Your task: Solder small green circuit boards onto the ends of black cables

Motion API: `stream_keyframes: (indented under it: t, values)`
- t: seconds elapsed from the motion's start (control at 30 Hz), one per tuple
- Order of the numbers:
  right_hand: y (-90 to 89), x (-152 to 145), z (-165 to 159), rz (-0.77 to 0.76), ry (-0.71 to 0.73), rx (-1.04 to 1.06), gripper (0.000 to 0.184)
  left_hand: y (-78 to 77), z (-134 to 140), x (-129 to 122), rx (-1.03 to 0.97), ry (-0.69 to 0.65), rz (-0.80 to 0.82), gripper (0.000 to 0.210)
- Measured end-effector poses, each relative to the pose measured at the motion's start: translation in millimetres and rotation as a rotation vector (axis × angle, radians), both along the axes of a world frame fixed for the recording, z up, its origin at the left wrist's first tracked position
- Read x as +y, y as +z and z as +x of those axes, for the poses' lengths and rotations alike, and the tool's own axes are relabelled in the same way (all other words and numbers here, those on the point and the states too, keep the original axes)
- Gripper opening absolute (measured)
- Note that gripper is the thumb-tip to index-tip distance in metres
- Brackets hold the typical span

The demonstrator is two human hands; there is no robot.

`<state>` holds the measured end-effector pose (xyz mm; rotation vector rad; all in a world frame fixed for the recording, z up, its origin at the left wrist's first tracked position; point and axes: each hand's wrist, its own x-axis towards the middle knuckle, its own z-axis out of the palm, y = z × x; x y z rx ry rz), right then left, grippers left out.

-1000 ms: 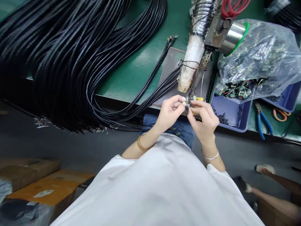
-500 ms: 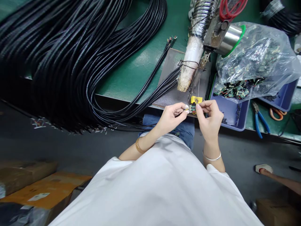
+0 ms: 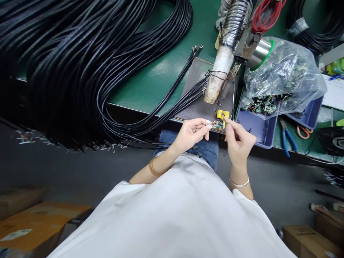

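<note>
Left hand (image 3: 191, 133) pinches the wire ends (image 3: 213, 123), right hand (image 3: 238, 140) pinches at the small board (image 3: 220, 124) (yellow clamp (image 3: 223, 114) behind); black cables (image 3: 80, 64) crowd the desk (image 3: 153, 82)

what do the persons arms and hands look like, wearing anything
Both forearms are bare below a loose white top. The left hand has light-painted nails and an amber-brown bangle on its wrist. The right hand has a thin silver bangle. No gloves.
</note>
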<state>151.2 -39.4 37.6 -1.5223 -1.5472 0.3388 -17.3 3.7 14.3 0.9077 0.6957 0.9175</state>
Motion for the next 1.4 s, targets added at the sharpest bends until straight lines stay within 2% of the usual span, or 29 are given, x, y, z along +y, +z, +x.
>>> stream_keyframes:
  t: [0.1, 0.17, 0.23, 0.37, 0.53, 0.9, 1.13, 1.23, 1.33, 1.4]
  values:
    - [0.4, -5.1, -4.1, 0.048, 0.118, -0.165, 0.026, 2.0, 1.3, -1.4, 0.034, 0.006, 0.016, 0.036]
    - [-1.7, -7.4, -5.5, 0.073, 0.126, -0.221, 0.029, 1.6, 1.5, -1.4, 0.042, 0.004, 0.013, 0.036]
    - [-4.2, -9.9, -6.1, 0.061, 0.139, -0.24, 0.03, 0.2, 1.4, -0.6, 0.03, 0.001, 0.01, 0.036]
    - [-9.1, -15.7, -6.1, 0.042, 0.258, -0.192, 0.032, -2.0, 0.9, 1.3, -0.016, -0.008, 0.01, 0.036]
    - [-12.7, -16.1, -4.5, 0.023, 0.051, -0.079, 0.036, -0.8, 1.4, 0.4, 0.006, -0.03, 0.01, 0.036]
    - [-12.1, -13.7, -3.1, -0.019, 0.102, -0.082, 0.024, -3.6, 1.7, -1.1, 0.029, -0.014, 0.025, 0.033]
    - [-17.4, -9.6, -11.6, -0.109, -0.02, 0.126, 0.016, -2.8, 3.7, -4.2, 0.051, -0.064, 0.027, 0.037]
    - [-23.7, -10.9, -19.6, -0.041, -0.065, 0.045, 0.013, -3.0, 4.8, -5.4, 0.045, -0.049, 0.03, 0.036]
    - [-29.6, -16.2, -25.8, 0.088, 0.045, -0.139, 0.004, -2.6, 4.4, -4.9, 0.032, -0.02, 0.031, 0.034]
    - [-30.5, -19.6, -25.7, 0.125, 0.137, -0.169, 0.002, -2.0, 3.2, -4.2, 0.031, -0.013, 0.025, 0.032]
